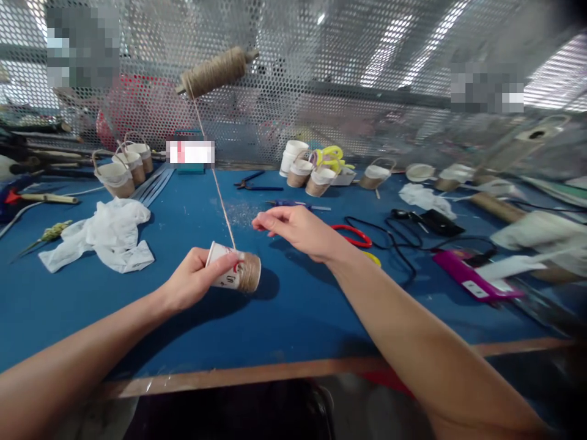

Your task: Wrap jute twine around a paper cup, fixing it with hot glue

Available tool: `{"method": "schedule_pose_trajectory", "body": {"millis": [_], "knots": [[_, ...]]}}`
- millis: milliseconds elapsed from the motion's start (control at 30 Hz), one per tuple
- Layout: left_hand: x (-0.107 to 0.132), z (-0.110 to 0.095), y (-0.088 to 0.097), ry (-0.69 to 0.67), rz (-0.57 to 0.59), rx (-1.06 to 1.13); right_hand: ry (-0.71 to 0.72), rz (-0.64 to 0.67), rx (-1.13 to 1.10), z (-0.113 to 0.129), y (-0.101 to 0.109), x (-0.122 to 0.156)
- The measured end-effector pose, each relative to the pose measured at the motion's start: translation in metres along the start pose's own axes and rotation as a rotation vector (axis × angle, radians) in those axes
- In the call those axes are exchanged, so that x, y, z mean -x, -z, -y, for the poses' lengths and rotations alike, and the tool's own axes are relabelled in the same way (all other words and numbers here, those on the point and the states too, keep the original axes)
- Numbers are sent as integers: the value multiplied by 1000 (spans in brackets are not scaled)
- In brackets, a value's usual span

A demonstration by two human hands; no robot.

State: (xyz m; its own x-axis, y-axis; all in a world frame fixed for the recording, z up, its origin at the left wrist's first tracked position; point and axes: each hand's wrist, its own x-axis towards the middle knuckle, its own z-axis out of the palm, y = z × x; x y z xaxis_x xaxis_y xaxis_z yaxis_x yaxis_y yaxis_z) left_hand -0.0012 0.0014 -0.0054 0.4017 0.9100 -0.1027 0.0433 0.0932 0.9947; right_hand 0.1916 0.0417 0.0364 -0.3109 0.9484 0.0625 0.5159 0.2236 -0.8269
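Observation:
A white paper cup (223, 280) with printed marks lies tilted on its side in my left hand (195, 272), its base end pointing right. Brown twine (250, 272) is wound around that base end. My left thumb presses on the cup's side where a taut strand (221, 198) comes down from a twine spool (215, 72) hanging above the table. To the right of the cup, apart from it and the strand, my right hand (293, 227) hovers over the table. Its fingers are curled together, and nothing shows between them.
Twine-wrapped cups with handles (117, 177) stand at the back left, more cups (320, 181) at the back centre. White cloth (105, 232) lies left. Pliers (257, 181), red-handled scissors (352, 234), black cable (403, 256) and a purple device (472, 275) lie about the blue table (192, 342).

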Motion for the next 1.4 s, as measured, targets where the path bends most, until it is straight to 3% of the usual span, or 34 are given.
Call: {"method": "schedule_pose_trajectory", "body": {"millis": [133,400,533,667,800,967,1133,1400], "knots": [[3,2,-2,-36,60,-120,18,137,-180,20,-14,-16],[4,1,-4,-129,218,-151,6,46,-409,41,-20,-97],[4,-1,-5,-173,243,-199,47,57,-416,48,-19,-111],[6,-2,-7,-193,257,-207,89,64,-348,50,-22,-104],[8,-4,-7,-154,270,-120,80,99,-200,35,-28,-83],[8,-5,-7,-43,295,55,-28,206,-24,4,-28,-45],[8,-5,-7,63,311,138,-75,257,12,-2,-19,-17],[9,-4,-7,115,332,160,-60,81,-8,-12,-26,-35]]}}
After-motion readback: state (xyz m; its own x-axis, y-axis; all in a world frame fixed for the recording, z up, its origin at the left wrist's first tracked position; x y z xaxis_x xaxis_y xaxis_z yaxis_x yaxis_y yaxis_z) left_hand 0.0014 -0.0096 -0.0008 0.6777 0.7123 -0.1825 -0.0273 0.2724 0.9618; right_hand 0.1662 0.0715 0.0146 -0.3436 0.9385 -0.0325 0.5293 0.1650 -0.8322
